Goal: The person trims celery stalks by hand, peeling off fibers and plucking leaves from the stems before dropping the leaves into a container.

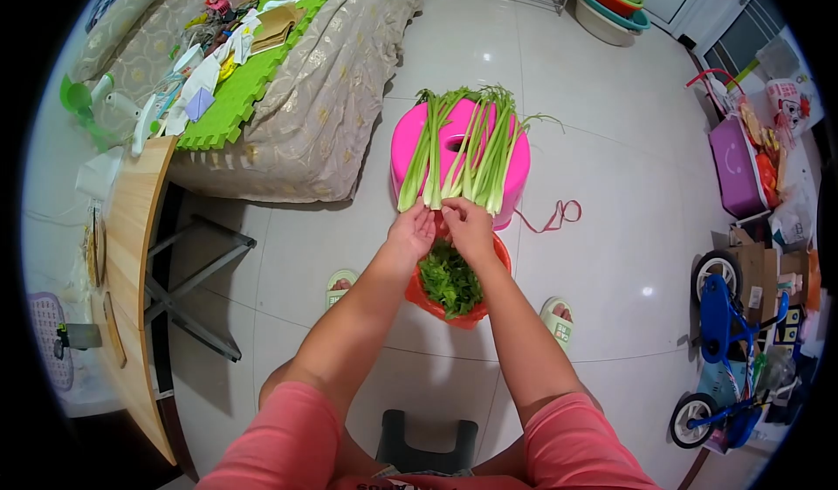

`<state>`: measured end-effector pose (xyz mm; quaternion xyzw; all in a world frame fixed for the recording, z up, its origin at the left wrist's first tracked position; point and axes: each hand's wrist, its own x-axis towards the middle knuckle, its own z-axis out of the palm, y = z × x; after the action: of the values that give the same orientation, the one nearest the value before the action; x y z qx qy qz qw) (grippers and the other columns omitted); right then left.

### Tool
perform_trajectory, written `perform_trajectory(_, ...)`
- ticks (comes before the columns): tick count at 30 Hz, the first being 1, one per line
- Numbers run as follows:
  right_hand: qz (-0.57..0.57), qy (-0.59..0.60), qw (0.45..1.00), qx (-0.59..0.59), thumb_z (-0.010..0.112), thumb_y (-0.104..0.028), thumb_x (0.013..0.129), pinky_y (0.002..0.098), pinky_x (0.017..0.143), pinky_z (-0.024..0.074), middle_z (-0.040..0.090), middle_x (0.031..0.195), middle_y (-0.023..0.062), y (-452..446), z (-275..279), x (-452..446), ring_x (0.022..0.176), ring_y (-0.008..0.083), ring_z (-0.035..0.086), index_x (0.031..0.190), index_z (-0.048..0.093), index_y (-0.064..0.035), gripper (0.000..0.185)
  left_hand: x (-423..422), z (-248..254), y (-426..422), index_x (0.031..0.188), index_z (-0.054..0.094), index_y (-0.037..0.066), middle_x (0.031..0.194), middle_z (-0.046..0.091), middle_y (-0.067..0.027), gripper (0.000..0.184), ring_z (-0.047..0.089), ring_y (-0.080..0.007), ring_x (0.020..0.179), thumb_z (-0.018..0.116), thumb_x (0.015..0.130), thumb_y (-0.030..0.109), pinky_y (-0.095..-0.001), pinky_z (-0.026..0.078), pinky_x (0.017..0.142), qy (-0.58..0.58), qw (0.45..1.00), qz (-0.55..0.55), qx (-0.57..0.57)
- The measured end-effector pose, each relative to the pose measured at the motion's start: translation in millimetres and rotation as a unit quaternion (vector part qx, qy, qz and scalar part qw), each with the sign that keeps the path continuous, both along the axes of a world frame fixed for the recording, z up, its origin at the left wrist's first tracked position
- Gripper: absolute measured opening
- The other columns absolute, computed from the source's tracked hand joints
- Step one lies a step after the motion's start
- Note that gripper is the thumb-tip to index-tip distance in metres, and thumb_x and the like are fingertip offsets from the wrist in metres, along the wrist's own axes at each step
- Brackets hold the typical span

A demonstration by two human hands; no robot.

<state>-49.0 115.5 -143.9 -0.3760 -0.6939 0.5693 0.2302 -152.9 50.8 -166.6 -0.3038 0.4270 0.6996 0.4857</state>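
Observation:
Celery stalks (471, 163) lie side by side across a pink plastic stool (403, 150), with pale cut ends toward me and leafy tops at the far side. At the near ends, my left hand (417, 228) is palm-up with its fingers curled against a stalk end. Beside it, my right hand (470, 230) pinches at the pale ends, thumb and forefinger together. The exact grip of both hands is partly hidden. Below them is an orange-red plastic bag (499, 250), opened like a bin and holding green celery leaves (450, 282).
A red ribbon (556, 216) lies on the tiles right of the stool. Slippered feet flank the bag. A folding table (140, 219) and cloth-covered bed (305, 115) stand left; a blue balance bike (720, 342) and purple bin (735, 171) are right. Stacked basins (611, 6) stand behind.

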Motion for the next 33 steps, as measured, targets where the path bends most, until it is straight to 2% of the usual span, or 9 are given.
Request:
perform_trajectory(5,0.008,0.008,0.996,-0.086,0.054,-0.015,0.085,0.0236,0.047,0.0455,0.061,0.065,0.0081,-3,16,0,0.046,0.0119,0.054,0.094,0.062,0.0029,0.021,-3,5,-6,0.099,0.057,0.005,0.091,0.061,-0.0031,0.017,0.056,-0.0116,0.08,0.057,0.085,0.014,-0.0213,0.046,0.071,-0.002,1.0,-0.014,0.016)
perform_trajectory(7,-0.001,0.044,0.98,-0.193,0.05,-0.02,0.088,0.0225,0.049,0.0468,0.061,0.068,0.0076,-1,15,-2,0.051,0.0126,0.056,0.094,0.061,0.0036,0.027,3,35,-10,0.1,0.057,0.002,0.085,0.062,-0.0026,0.017,0.056,-0.0096,0.075,0.056,0.085,0.01,-0.0187,0.045,0.068,0.175,0.982,-0.068,-0.022)
perform_trajectory(10,-0.025,0.126,0.957,-0.259,0.047,-0.027,0.091,0.0232,0.051,0.0478,0.061,0.072,0.0071,2,25,-9,0.056,0.0134,0.058,0.097,0.061,0.0033,0.033,6,64,-24,0.101,0.057,0.001,0.082,0.062,-0.0025,0.018,0.056,-0.0081,0.071,0.056,0.084,0.008,-0.0173,0.044,0.066,0.275,0.948,-0.159,-0.01)
perform_trajectory(15,0.048,0.251,0.876,-0.41,0.052,-0.017,0.088,0.0298,0.081,0.0461,0.061,0.095,0.0114,6,81,-17,0.089,0.0179,0.058,0.115,0.05,0.0028,0.034,20,130,-64,0.1,0.057,-0.002,0.085,0.062,-0.0042,0.019,0.055,-0.0083,0.075,0.056,0.083,0.005,-0.0182,0.043,0.066,0.315,0.922,-0.218,0.058)
perform_trajectory(19,0.158,0.342,0.85,-0.369,0.062,-0.005,0.08,0.0301,0.079,0.047,0.06,0.091,0.01,3,152,-6,0.087,0.0179,0.058,0.12,0.043,0.0021,0.045,34,175,-82,0.1,0.058,-0.003,0.087,0.061,-0.0054,0.018,0.055,-0.0098,0.078,0.056,0.083,0.003,-0.0211,0.043,0.071,0.323,0.904,-0.222,0.172)
perform_trajectory(23,0.143,0.331,0.907,-0.219,0.062,-0.001,0.078,0.0288,0.076,0.0479,0.061,0.089,0.0081,-15,226,45,0.084,0.0159,0.059,0.115,0.048,0.0007,0.039,60,204,-85,0.098,0.059,-0.003,0.086,0.062,-0.006,0.017,0.057,-0.0098,0.08,0.056,0.083,0.004,-0.0227,0.045,0.072,0.282,0.89,-0.227,0.279)
perform_trajectory(24,0.135,0.326,0.911,-0.213,0.062,-0.001,0.078,0.0288,0.076,0.0479,0.061,0.089,0.0081,-20,228,58,0.084,0.0159,0.059,0.115,0.048,0.0007,0.039,68,209,-85,0.098,0.059,-0.003,0.086,0.062,-0.006,0.017,0.057,-0.0098,0.08,0.056,0.083,0.004,-0.0227,0.045,0.072,0.275,0.888,-0.232,0.287)
perform_trajectory(27,0.094,0.191,0.972,-0.101,0.062,-0.002,0.078,0.0252,0.071,0.0485,0.062,0.089,0.0073,-31,225,95,0.081,0.0124,0.059,0.105,0.053,0.001,0.029,94,213,-81,0.099,0.06,-0.003,0.085,0.062,-0.004,0.017,0.056,-0.0079,0.072,0.056,0.085,0.006,-0.02,0.045,0.069,0.513,0.809,-0.262,0.114)
perform_trajectory(33,0.003,0.205,0.968,-0.146,0.059,0.001,0.079,0.0226,0.066,0.0486,0.062,0.089,0.0103,-43,193,126,0.078,0.0111,0.059,0.103,0.051,0.003,0.024,105,197,-98,0.101,0.059,-0.001,0.088,0.062,-0.0037,0.019,0.054,-0.0062,0.07,0.051,0.089,0.011,-0.0186,0.044,0.063,0.441,0.834,-0.301,0.137)
